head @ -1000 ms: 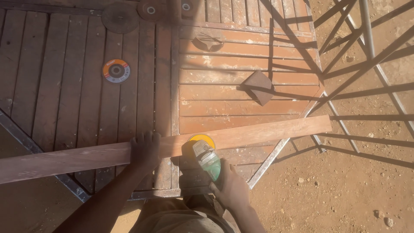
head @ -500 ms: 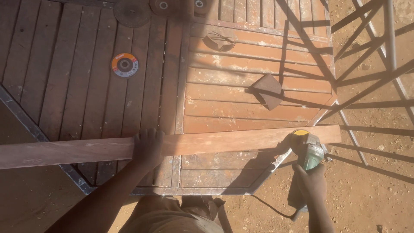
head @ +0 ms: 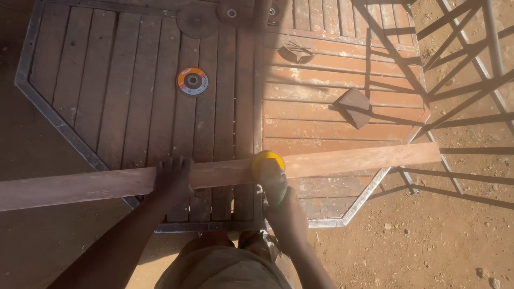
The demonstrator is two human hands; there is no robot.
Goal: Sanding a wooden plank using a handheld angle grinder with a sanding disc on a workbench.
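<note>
Ground: bare reddish-brown dirt (head: 439, 241) with scattered small stones, outdoors, in strong sun. Long bar-shaped shadows cross the upper right.

Work surface: large octagonal slatted wooden tabletop in a grey metal frame (head: 69, 136), lying flat. The left half is in shade, the right half sunlit. The slats run up-down on the left half and across on the right half.

Long reddish-brown wooden plank (head: 342, 160) lies across the near part of the tabletop, running from the left picture edge to past the right side of the frame, with its right end slightly higher in view. Both ends overhang the frame.

Left hand (head: 172, 179): palm down, fingers spread flat on the plank, pressing on its top face left of centre.

Right hand (head: 286, 214): closed around the body of a handheld grinder with a yellow disc guard (head: 267, 163). The guard sits on the plank near mid-length, just right of the left hand. Motion blur hides the grip detail.

Loose items on the tabletop, well apart from the plank:
- dark square pad (head: 353, 107), right half, sunlit
- round orange-and-grey abrasive disc (head: 192, 81), left half, shaded
- dark round discs (head: 197, 20) at the far edge
- small dark object (head: 296, 51), upper right; kind not resolvable

No containers in view.
</note>
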